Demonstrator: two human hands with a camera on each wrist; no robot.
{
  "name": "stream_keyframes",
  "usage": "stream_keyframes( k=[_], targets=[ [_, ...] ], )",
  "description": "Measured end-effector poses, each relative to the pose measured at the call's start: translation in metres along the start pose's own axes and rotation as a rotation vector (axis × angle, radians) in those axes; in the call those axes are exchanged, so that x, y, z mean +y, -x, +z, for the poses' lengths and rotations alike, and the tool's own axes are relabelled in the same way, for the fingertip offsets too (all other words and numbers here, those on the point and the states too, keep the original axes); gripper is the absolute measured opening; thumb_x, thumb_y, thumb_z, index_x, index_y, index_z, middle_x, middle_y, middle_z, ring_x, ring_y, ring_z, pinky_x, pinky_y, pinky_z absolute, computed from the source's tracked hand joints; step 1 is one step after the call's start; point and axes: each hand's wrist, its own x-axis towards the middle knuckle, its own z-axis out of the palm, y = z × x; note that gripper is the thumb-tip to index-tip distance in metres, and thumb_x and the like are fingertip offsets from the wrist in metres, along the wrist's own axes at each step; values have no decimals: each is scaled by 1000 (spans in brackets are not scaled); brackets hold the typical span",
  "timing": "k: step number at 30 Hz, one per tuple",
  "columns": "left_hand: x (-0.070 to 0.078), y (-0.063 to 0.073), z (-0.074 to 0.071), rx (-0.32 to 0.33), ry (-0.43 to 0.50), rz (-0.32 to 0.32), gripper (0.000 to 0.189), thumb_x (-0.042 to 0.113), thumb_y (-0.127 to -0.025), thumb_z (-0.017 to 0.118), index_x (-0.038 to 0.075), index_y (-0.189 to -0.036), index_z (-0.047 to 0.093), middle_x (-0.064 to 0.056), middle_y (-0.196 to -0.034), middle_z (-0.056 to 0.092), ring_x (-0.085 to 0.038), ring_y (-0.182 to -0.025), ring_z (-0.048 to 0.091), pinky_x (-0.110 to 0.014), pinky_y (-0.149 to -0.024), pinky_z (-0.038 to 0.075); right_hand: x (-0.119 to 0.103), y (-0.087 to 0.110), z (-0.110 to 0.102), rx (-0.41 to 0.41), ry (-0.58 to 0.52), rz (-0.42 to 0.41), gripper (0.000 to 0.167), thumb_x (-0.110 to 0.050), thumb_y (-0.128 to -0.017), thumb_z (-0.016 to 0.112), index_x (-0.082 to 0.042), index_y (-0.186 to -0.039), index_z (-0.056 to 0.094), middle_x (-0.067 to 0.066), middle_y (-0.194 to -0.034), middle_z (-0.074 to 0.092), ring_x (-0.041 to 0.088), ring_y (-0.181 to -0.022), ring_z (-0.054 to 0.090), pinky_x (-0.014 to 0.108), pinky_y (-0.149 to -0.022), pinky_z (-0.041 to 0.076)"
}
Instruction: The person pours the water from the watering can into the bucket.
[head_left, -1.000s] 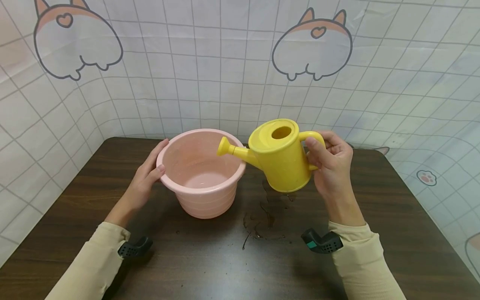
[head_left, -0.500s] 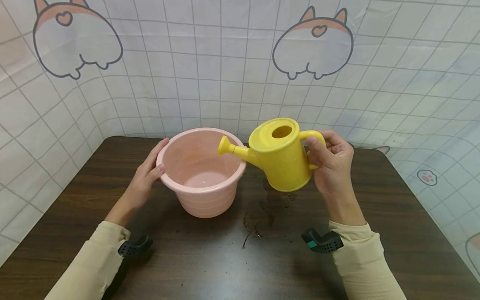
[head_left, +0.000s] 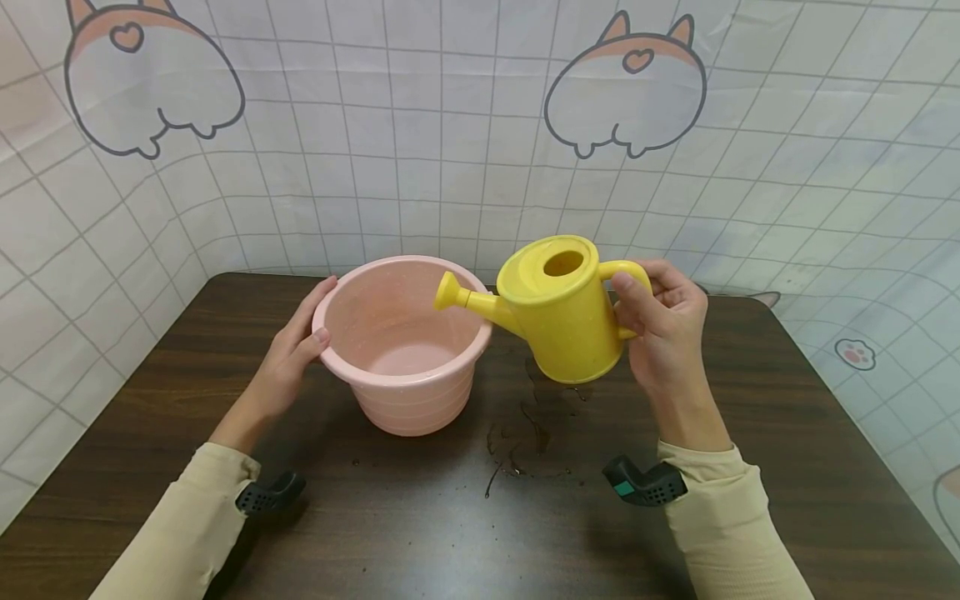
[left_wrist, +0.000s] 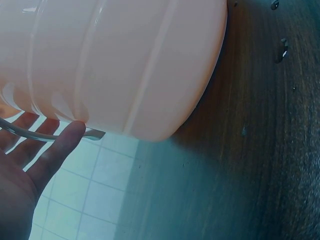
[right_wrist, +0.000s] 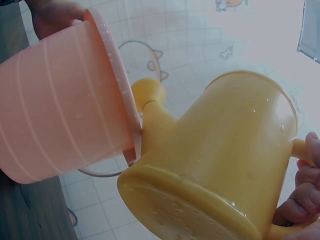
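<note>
Right hand (head_left: 669, 325), fingers clamped on can (head_left: 573, 337), left hand (head_left: 286, 358), fingers spread against basin (head_left: 412, 406): spout (head_left: 483, 308) slipping could drip (contents unseen) toward surface's (head_left: 420, 533) near edge.

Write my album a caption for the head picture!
Left hand on a pink tub, right hand holding up a yellow watering can.

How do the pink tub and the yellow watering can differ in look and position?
The pink tub rests on the table; the right hand holds the yellow watering can up. The tub is wide-mouthed; the can has a small top hole and a spout. Both are single-coloured.
</note>
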Motion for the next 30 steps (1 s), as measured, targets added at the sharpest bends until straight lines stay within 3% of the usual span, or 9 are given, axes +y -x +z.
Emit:
stream_keyframes(
  k=[12, 30],
  targets=[
    [0, 0, 0, -1, -2, 8, 59, 18, -98, 36, 19, -155, 23, -5, -156, 31, -13, -122, 48, -17, -83, 49, 0, 0, 0, 6, 13, -3, 15, 6, -90, 59, -4, -91, 71, 0, -71, 67, 16, -47, 27, 27, -51, 19],
    [-1, 0, 0, 2, 9, 1, 58, 18, -98, 36, 24, -154, 25, -6, -155, 32, -12, -120, 49, -17, -80, 49, 0, 0, 0, 13, 9, -4, 13, 5, -89, 61, -4, -90, 71, 0, -64, 59, 16, -47, 28, 27, -52, 19]
  ],
)
